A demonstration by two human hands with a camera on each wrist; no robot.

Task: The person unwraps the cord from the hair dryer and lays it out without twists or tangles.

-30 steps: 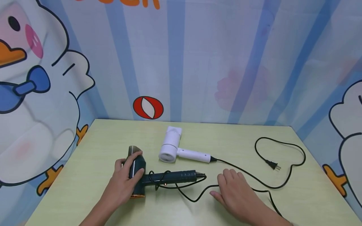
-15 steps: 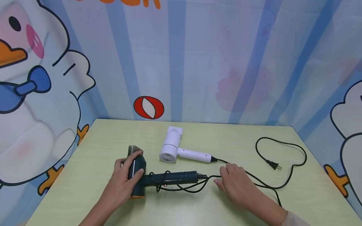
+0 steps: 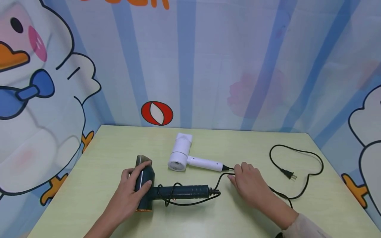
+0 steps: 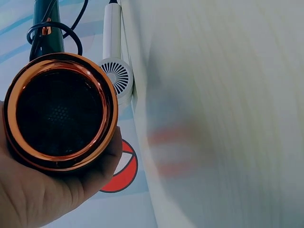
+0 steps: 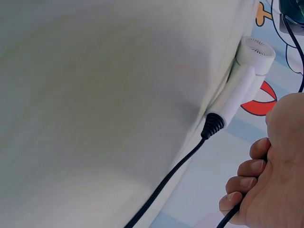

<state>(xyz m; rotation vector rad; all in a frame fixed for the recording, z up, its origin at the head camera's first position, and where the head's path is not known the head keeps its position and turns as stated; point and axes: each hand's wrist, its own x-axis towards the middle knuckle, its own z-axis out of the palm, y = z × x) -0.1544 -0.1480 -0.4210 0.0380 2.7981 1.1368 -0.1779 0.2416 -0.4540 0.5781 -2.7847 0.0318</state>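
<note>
My left hand grips the head of a dark green hair dryer, fingers over its top and thumb on the near side. A copper-coloured ring rims the dryer's round back end in the left wrist view. The dryer's black cord is looped around its handle and runs from the ribbed end to my right hand. In the right wrist view, curled fingers wrap that cord, which comes out below the fist.
Behind the green dryer lies a white hair dryer. Its black cord passes behind my right hand and curves to a two-pin plug on the right of the pale table. A printed cartoon curtain stands along the table's back edge.
My right hand has moved away from me and slightly right, drawing the green dryer's cord toward the white dryer's cord. The left hand keeps its grip; the green dryer has shifted slightly.
</note>
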